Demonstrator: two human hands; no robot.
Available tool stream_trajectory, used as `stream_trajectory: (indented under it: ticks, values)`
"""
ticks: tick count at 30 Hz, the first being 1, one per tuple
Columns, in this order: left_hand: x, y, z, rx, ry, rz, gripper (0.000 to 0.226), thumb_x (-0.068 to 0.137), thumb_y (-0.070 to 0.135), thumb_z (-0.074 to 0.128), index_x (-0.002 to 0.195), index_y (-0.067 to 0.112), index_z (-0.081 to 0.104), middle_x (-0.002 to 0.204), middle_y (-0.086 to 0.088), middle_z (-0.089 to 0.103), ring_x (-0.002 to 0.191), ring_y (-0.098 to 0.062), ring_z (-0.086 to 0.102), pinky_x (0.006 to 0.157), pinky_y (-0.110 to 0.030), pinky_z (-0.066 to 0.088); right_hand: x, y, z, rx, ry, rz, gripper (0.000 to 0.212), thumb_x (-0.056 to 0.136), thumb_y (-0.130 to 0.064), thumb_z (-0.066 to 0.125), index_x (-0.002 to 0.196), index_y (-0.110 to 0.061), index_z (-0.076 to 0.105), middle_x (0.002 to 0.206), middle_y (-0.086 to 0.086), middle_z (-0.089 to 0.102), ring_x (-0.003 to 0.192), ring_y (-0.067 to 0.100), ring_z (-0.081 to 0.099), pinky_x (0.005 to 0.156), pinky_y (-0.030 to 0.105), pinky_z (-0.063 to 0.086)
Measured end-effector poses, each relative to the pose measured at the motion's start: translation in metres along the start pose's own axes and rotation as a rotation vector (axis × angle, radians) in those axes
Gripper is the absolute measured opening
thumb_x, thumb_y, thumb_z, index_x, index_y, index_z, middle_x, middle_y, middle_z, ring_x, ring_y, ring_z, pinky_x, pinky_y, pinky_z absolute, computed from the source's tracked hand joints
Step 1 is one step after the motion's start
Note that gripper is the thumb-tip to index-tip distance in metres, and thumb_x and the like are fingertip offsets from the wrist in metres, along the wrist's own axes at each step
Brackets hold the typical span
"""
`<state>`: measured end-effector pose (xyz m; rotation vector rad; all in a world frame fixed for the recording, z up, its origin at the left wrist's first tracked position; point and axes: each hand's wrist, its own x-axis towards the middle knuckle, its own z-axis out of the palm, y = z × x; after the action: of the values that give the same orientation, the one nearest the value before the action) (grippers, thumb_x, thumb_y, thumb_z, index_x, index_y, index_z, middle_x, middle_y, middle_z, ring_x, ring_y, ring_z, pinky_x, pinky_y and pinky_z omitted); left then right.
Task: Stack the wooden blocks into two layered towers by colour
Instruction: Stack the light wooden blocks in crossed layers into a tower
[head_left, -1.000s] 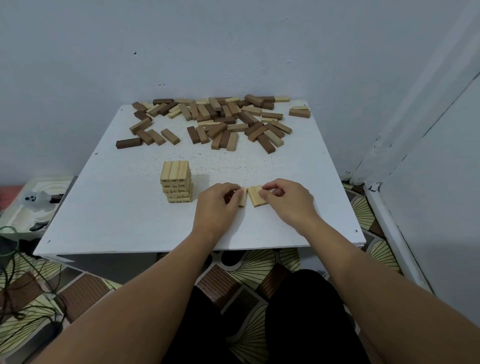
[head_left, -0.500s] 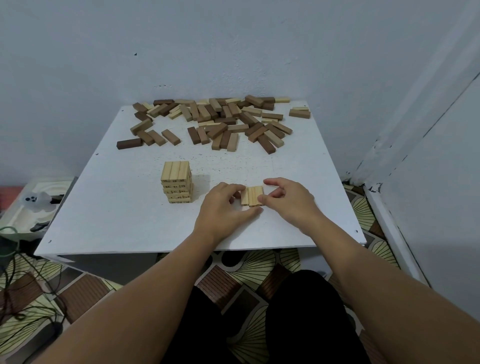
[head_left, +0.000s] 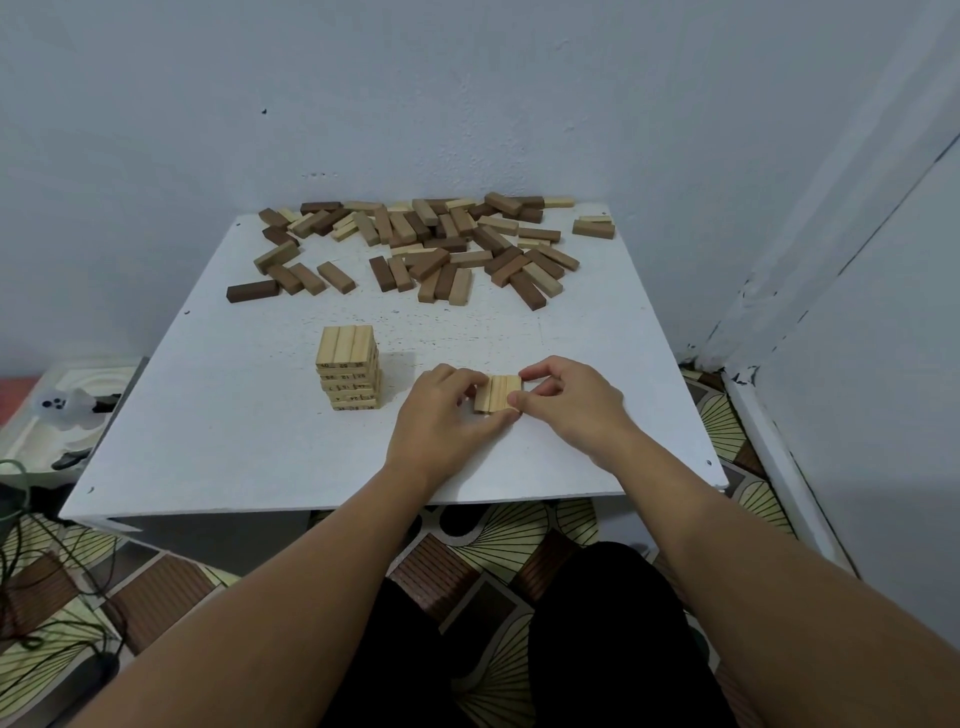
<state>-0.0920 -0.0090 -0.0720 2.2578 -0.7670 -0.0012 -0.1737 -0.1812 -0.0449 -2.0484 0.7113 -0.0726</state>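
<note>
Table (head_left: 218, 447) first: pale tower (head_left: 349, 367) stands left of centre, mixed loose blocks (head_left: 415, 249) lie scattered along the far edge. We see the light trio (head_left: 497, 394) just right of the tower, long axes running near to far. Left hand (head_left: 441, 415) and right hand (head_left: 569, 402) flank it equally close, curled fingers pinching its sides; we judge it lifts leftward onto the tower.

Left hand (head_left: 441, 410) and right hand (head_left: 566, 397) pinch a row of pale blocks (head_left: 497, 393) (three side by side) beside the tower (head_left: 349, 366).
</note>
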Motion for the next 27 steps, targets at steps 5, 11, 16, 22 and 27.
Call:
stream_trajectory:
  ticks: [5, 11, 16, 22, 27]
  values:
    - [-0.0002, -0.0009, -0.0045, -0.049, -0.023, -0.021, 0.053, 0.085, 0.052, 0.078, 0.130, 0.026, 0.068, 0.118, 0.013, 0.067, 0.102, -0.009, 0.053, 0.090, -0.032, 0.049, -0.0024, 0.0017, 0.0024, 0.018, 0.048, -0.021, 0.031, 0.083, -0.052, 0.081, 0.103, -0.034, 0.065, 0.082, -0.013, 0.070, 0.089, 0.003, 0.064, 0.105, 0.048, 0.044]
    - [-0.0003, 0.0013, -0.0032, -0.061, -0.046, -0.062, 0.062, 0.079, 0.064, 0.078, 0.130, 0.032, 0.063, 0.115, 0.020, 0.061, 0.106, -0.006, 0.050, 0.087, -0.028, 0.046, -0.0039, 0.0017, 0.0031, 0.004, 0.058, -0.034, 0.034, 0.079, -0.054, 0.083, 0.098, -0.033, 0.065, 0.079, -0.013, 0.070, 0.083, 0.002, 0.063, 0.104, 0.046, 0.044]
    - [0.0002, 0.0005, -0.0040, -0.093, -0.054, -0.070, 0.059, 0.080, 0.042, 0.077, 0.135, 0.033, 0.058, 0.121, 0.020, 0.063, 0.113, -0.010, 0.048, 0.090, -0.028, 0.045, -0.0032, 0.0036, 0.0043, -0.030, 0.071, -0.064, 0.032, 0.084, -0.055, 0.078, 0.103, -0.034, 0.065, 0.081, -0.012, 0.068, 0.085, 0.003, 0.063, 0.107, 0.044, 0.040]
    - [0.0001, -0.0002, -0.0081, -0.149, -0.078, -0.086, 0.072, 0.078, 0.031, 0.077, 0.145, 0.035, 0.053, 0.119, 0.030, 0.052, 0.127, -0.012, 0.046, 0.105, -0.036, 0.045, -0.0027, 0.0056, 0.0022, -0.081, 0.036, -0.104, 0.037, 0.092, -0.051, 0.071, 0.125, -0.036, 0.067, 0.094, -0.012, 0.066, 0.089, 0.005, 0.061, 0.111, 0.044, 0.037]
    - [0.0004, -0.0061, -0.0083, -0.150, -0.021, -0.116, 0.076, 0.075, 0.037, 0.080, 0.145, 0.031, 0.051, 0.125, 0.013, 0.057, 0.123, -0.015, 0.046, 0.102, -0.037, 0.046, -0.0032, 0.0055, 0.0013, -0.124, 0.022, -0.118, 0.042, 0.093, -0.046, 0.072, 0.133, -0.037, 0.067, 0.102, -0.011, 0.063, 0.094, 0.006, 0.058, 0.112, 0.044, 0.037]
